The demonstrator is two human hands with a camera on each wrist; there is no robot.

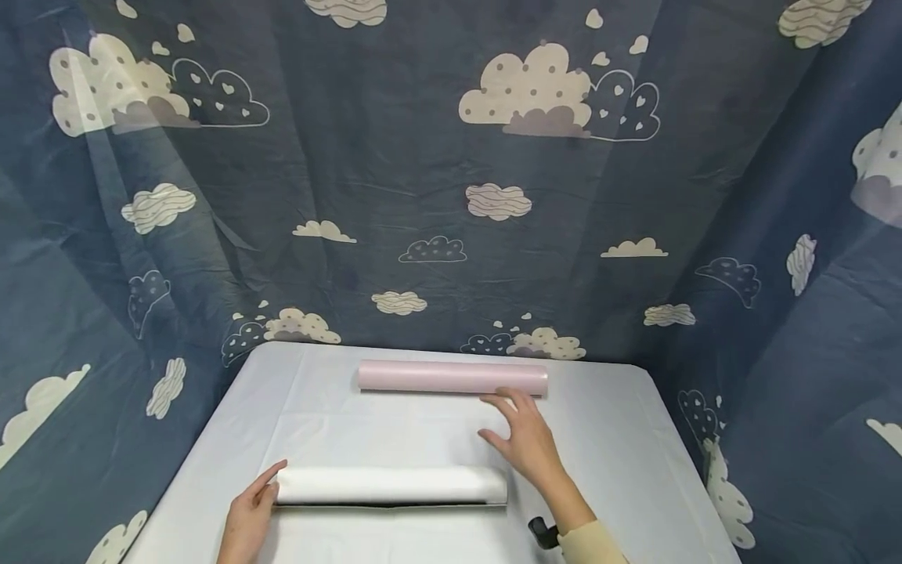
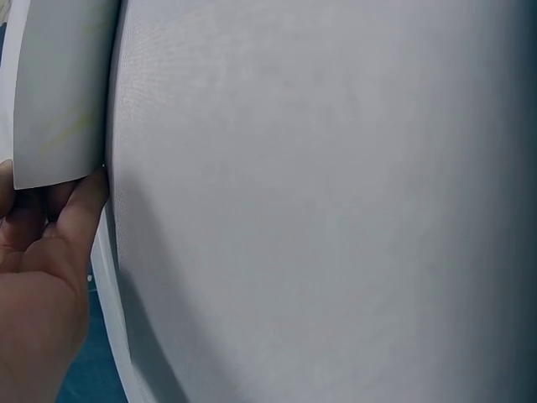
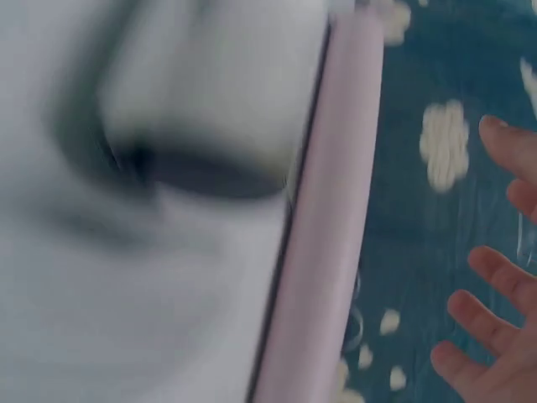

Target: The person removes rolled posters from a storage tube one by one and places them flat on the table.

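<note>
A white roll [image 1: 391, 486] of sheet material lies crosswise near the front of the table, a loose edge showing along its near side. My left hand [image 1: 248, 517] grips its left end; in the left wrist view the fingers [image 2: 84, 210] sit at the end of the pale sheet [image 2: 67, 101]. My right hand [image 1: 528, 442] is raised between the two rolls with fingers spread, holding nothing. Its fingertips overlap the near edge of a glossy pink roll [image 1: 451, 377] in the head view. The right wrist view has the white roll's dark hollow end [image 3: 214, 172], blurred.
Both rolls are on a white-covered table [image 1: 317, 431] with rounded far corners. A dark blue curtain [image 1: 395, 172] with cloud prints hangs behind it and along both sides. A small black piece [image 1: 543, 533] shows at my right wrist.
</note>
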